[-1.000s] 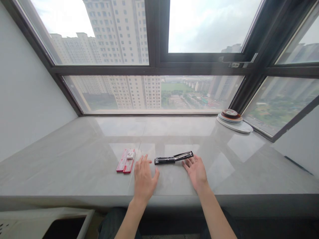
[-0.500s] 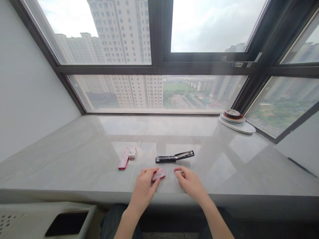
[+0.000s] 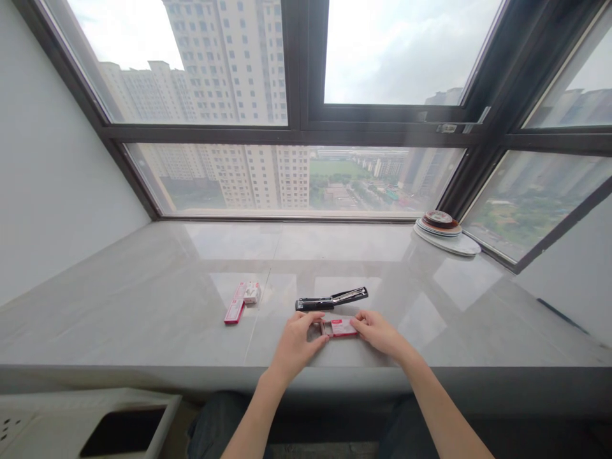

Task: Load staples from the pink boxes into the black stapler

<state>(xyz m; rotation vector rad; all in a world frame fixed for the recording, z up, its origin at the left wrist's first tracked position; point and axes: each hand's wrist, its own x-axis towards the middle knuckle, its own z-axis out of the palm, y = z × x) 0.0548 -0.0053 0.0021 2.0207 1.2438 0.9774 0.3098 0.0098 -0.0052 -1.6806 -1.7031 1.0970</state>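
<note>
A small red and white box (image 3: 342,327) lies between my hands near the front of the sill, its inner tray partly slid out at the left. My left hand (image 3: 300,341) grips the tray end between thumb and fingers. The right end of the box is pinched by my right hand (image 3: 380,333). Just behind them an opened black stapler (image 3: 331,299) rests on the surface. To the left, a flat pink and white box (image 3: 235,310) lies beside a small white box (image 3: 251,292).
A stack of plates (image 3: 444,231) stands in the right back corner by the window. The pale stone sill (image 3: 162,306) ends at a front edge close to my forearms. Below left is a white container (image 3: 162,408).
My left hand has moved right, and my right hand has taken hold of the box. The box is now partly open, with its tray showing. The view has shifted slightly.
</note>
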